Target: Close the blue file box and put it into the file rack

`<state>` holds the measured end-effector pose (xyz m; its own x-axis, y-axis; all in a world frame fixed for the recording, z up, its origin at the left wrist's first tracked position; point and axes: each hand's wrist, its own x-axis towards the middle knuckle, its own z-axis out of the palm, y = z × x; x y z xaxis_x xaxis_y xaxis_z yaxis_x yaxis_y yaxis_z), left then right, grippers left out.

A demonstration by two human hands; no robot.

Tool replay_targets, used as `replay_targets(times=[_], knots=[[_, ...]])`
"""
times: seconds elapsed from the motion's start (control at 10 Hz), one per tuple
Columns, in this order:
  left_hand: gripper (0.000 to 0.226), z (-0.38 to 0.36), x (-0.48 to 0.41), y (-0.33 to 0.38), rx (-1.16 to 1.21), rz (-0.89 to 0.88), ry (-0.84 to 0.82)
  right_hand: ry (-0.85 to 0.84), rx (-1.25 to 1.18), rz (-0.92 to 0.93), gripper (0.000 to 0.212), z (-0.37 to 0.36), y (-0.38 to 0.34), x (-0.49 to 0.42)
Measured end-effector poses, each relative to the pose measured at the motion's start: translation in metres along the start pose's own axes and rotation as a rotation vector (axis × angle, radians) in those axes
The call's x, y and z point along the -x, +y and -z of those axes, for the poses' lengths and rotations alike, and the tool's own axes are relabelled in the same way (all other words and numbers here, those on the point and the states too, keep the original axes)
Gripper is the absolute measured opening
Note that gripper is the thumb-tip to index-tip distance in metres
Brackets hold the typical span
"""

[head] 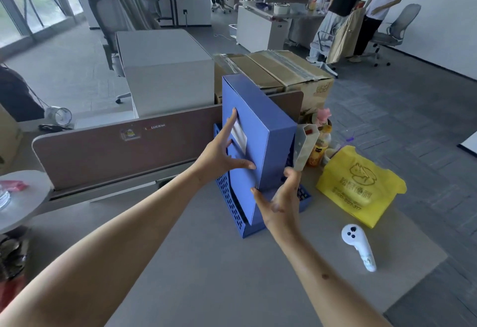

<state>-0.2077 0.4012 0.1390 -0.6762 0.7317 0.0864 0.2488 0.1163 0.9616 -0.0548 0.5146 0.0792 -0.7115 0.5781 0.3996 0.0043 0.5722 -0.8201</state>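
The blue file box (265, 120) stands upright and closed, its lower part inside the blue perforated file rack (228, 197) on the grey desk. A white label shows on its near face. My left hand (222, 151) lies flat against that face with fingers spread. My right hand (281, 197) is at the box's lower right corner, fingers apart, thumb and fingertips touching the edge.
A yellow plastic bag (358, 184) and a white controller (358, 246) lie right of the rack. Bottles (320, 146) and a grey carton (304, 146) stand behind it. A brown desk divider (124, 151) runs along the desk's far edge. Cardboard boxes (278, 71) and people stand beyond.
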Motion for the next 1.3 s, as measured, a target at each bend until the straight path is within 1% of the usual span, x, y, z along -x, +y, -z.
replay_targets(times=[0.1,0.2,0.3,0.6,0.8,0.9,1.0,1.1,1.2,1.3], knots=[[0.130,-0.002,0.000,-0.008,-0.075,-0.029,0.026,-0.012,-0.096,-0.058,0.064,-0.014,0.014,0.001],[0.131,-0.003,0.000,-0.020,-0.128,-0.037,0.033,-0.012,-0.134,-0.105,0.063,-0.025,0.025,0.005],[0.130,-0.004,0.002,-0.031,-0.131,-0.017,0.023,-0.023,-0.165,-0.146,0.062,-0.034,0.035,0.008],[0.124,-0.018,0.011,-0.061,-0.103,0.103,0.063,-0.043,-0.197,-0.253,0.062,-0.053,0.073,0.024],[0.120,-0.023,0.017,-0.070,-0.123,0.151,0.095,-0.049,-0.166,-0.271,0.060,-0.060,0.090,0.032],[0.113,-0.026,0.021,-0.068,-0.115,0.155,0.090,-0.087,-0.147,-0.296,0.064,-0.061,0.093,0.031],[0.107,-0.028,0.028,-0.066,-0.110,0.158,0.083,-0.140,-0.060,-0.290,0.070,-0.056,0.088,0.024],[0.097,-0.024,0.044,-0.067,-0.122,0.177,0.128,-0.219,-0.063,-0.287,0.082,-0.040,0.085,0.016],[0.083,-0.015,0.069,-0.065,-0.222,0.197,0.208,-0.229,-0.139,-0.221,0.100,-0.015,0.057,0.018],[0.069,0.000,0.100,-0.068,-0.347,0.212,0.307,-0.122,-0.209,-0.130,0.085,0.023,0.021,0.007]])
